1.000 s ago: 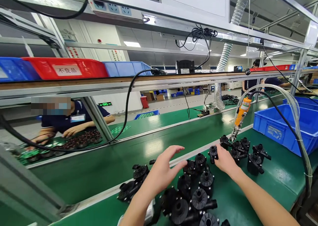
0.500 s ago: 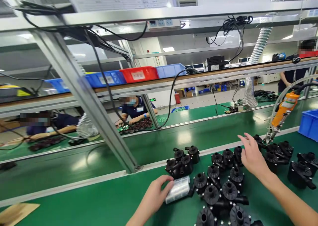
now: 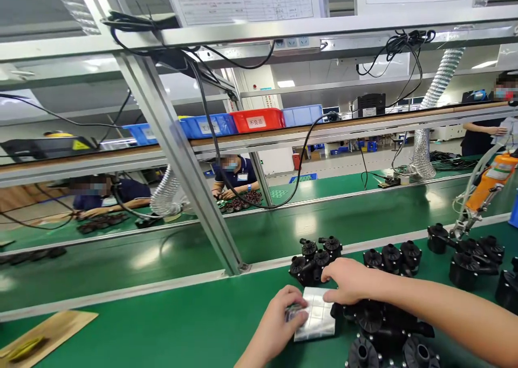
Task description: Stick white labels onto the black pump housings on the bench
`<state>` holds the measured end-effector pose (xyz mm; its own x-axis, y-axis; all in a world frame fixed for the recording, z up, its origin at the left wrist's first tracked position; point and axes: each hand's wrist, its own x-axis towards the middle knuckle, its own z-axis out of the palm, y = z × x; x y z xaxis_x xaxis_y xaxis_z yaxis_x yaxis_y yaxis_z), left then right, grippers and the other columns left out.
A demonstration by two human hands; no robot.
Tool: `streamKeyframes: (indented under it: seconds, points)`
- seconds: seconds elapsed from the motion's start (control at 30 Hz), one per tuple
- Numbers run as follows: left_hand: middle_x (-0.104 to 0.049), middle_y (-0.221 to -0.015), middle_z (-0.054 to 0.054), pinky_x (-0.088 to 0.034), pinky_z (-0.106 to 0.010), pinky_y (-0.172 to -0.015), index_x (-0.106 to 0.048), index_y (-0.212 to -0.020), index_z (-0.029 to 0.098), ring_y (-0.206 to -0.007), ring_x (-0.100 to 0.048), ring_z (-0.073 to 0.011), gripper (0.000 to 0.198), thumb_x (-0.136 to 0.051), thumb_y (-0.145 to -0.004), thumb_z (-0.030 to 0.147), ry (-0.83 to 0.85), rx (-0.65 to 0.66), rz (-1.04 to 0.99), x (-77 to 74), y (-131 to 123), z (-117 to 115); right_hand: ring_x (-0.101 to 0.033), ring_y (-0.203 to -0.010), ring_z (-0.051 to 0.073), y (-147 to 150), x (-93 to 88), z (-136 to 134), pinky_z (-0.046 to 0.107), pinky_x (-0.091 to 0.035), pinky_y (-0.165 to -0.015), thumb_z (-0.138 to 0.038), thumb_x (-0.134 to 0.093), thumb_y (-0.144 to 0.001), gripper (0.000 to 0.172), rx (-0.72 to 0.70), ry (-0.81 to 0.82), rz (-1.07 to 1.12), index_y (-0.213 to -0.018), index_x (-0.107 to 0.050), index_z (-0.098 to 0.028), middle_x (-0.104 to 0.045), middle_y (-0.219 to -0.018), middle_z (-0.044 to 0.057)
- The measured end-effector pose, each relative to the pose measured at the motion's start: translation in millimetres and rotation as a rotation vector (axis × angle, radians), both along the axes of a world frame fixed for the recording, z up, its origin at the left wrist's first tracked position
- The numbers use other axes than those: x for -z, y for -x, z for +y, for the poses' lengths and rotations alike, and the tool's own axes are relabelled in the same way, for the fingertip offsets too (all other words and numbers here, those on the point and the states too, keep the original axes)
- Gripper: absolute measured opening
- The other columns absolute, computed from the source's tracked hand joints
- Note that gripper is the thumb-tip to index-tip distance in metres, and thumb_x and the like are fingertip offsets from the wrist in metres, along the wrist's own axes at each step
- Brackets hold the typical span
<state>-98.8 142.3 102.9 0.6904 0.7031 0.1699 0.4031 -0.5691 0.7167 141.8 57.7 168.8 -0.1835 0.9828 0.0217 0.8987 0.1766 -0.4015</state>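
Note:
A small clear plastic compartment box (image 3: 318,317) lies on the green bench mat (image 3: 194,330) in front of me. My left hand (image 3: 279,325) grips its left end, fingers curled round it. My right hand (image 3: 348,281) rests on its far right corner with fingers bent down onto it. Several black round pump housings (image 3: 318,257) stand just behind the box, and more (image 3: 380,330) crowd under and to the right of my right forearm.
An orange electric screwdriver (image 3: 488,187) hangs at the right over more black housings (image 3: 469,254). A slanted aluminium post (image 3: 190,168) meets the bench edge. Beyond it runs a green conveyor (image 3: 283,222); people work opposite. A cardboard piece (image 3: 44,333) lies at the left.
My view swung left. My right hand came back from the housings at the right onto the clear box. My left hand stayed on the box, which now lies flatter.

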Motion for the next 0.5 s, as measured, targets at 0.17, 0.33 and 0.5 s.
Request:
streamKeyframes:
  seconds: [0.17,0.33,0.5]
  points:
    - [-0.067,-0.137,-0.012,-0.045,-0.048,-0.117,-0.070,-0.136,0.026,-0.128,-0.063,-0.0333,0.062,-0.070,-0.075,0.018,0.026,-0.022,-0.076,12.4,0,0,-0.075,-0.098,0.043,13,3.8,15,0.043,-0.058,-0.078,-0.044,-0.081,-0.079,0.045,0.009,0.198,-0.090,-0.109,-0.083,-0.010,-0.079,-0.100,0.021]
    - [-0.068,-0.143,-0.011,-0.042,-0.050,-0.120,-0.068,-0.142,0.029,-0.134,-0.061,-0.0353,0.065,-0.075,-0.077,0.023,0.024,-0.057,-0.115,9.8,4,1,-0.075,-0.103,0.029,19,11.2,13,0.033,-0.055,-0.089,-0.022,-0.077,-0.083,0.039,-0.049,0.097,0.030,-0.121,-0.080,-0.023,-0.081,-0.104,0.007]
    - [-0.081,-0.108,-0.010,-0.056,-0.042,-0.092,-0.080,-0.116,0.022,-0.103,-0.073,-0.0335,0.037,-0.071,-0.085,0.040,0.114,-0.144,-0.186,-0.8,-2,-3,-0.067,-0.119,0.029,15,22.9,8,0.038,-0.051,-0.103,-0.029,-0.076,-0.090,0.050,0.023,-0.106,0.191,-0.139,-0.066,-0.020,-0.076,-0.121,0.007]
